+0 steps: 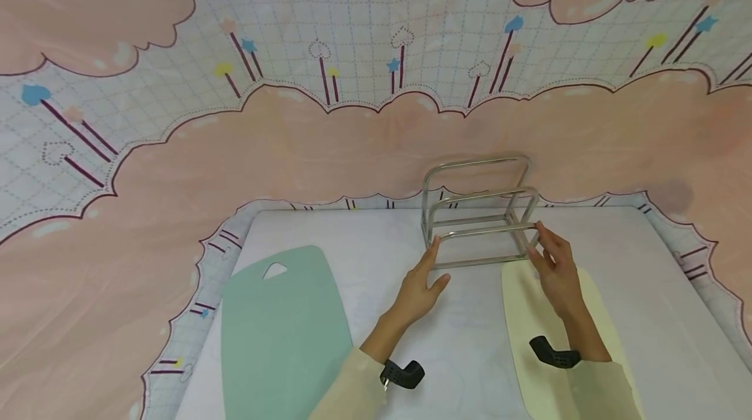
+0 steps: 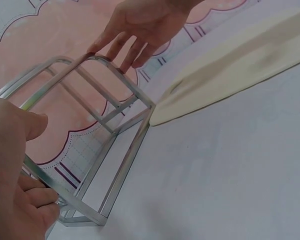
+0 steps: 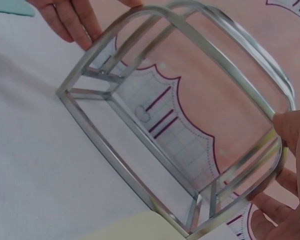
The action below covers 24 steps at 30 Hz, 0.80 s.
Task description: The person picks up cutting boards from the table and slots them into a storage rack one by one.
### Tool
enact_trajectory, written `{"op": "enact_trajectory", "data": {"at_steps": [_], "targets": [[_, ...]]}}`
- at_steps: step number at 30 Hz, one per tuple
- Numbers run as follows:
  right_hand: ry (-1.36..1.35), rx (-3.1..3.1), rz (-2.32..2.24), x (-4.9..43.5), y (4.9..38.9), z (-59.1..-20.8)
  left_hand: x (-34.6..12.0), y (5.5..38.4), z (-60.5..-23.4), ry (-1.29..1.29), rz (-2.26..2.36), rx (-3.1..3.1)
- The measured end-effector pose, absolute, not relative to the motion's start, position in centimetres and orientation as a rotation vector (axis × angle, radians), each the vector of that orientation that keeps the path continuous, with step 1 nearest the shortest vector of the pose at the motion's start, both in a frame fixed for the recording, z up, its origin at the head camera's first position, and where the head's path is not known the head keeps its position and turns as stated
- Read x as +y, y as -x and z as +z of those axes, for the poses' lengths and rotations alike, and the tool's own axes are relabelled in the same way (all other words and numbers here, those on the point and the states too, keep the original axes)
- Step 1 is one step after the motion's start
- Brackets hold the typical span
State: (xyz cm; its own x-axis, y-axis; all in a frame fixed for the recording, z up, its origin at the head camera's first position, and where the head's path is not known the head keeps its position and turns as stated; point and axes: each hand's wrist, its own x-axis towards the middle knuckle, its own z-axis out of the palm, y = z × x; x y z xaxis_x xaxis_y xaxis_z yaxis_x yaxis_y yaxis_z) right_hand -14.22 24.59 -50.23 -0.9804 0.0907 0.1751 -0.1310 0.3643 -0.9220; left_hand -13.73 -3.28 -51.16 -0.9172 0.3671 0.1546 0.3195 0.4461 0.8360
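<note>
A silver metal rack (image 1: 482,263) made of rounded upright loops stands at the far side of the white table. My left hand (image 1: 414,296) holds its left end, with an index fingertip at the front loop's corner. In the left wrist view the fingers (image 2: 37,197) bend against the side bar. At the other end my right hand (image 1: 555,270) grips the front loop's right corner. The thumb (image 3: 285,125) lies on the loop, and the other fingers reach behind the side bar. A pale yellow cutting board (image 1: 519,341) lies flat under the right forearm.
A green cutting board (image 1: 282,322) with a handle hole lies flat on the left of the white table (image 1: 458,341). A cloth (image 1: 352,152) printed with pink clouds hangs behind the table. A black wrist camera (image 1: 405,375) is strapped on each wrist.
</note>
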Motion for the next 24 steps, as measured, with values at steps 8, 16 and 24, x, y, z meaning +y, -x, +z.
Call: {"op": "enact_trajectory", "data": {"at_steps": [8,16,24], "targets": [[-0.047,-2.437,1.648,24.48,14.44,-50.43,-3.55,13.63,-51.14,-0.645,1.535,2.634],[-0.069,-2.430,1.669,24.20,14.13,-49.98,-3.51,13.56,-51.22,-0.651,1.540,2.643],[-0.070,-2.430,1.677,24.12,14.11,-49.97,-3.71,13.11,-51.24,-0.658,1.539,2.654]]}}
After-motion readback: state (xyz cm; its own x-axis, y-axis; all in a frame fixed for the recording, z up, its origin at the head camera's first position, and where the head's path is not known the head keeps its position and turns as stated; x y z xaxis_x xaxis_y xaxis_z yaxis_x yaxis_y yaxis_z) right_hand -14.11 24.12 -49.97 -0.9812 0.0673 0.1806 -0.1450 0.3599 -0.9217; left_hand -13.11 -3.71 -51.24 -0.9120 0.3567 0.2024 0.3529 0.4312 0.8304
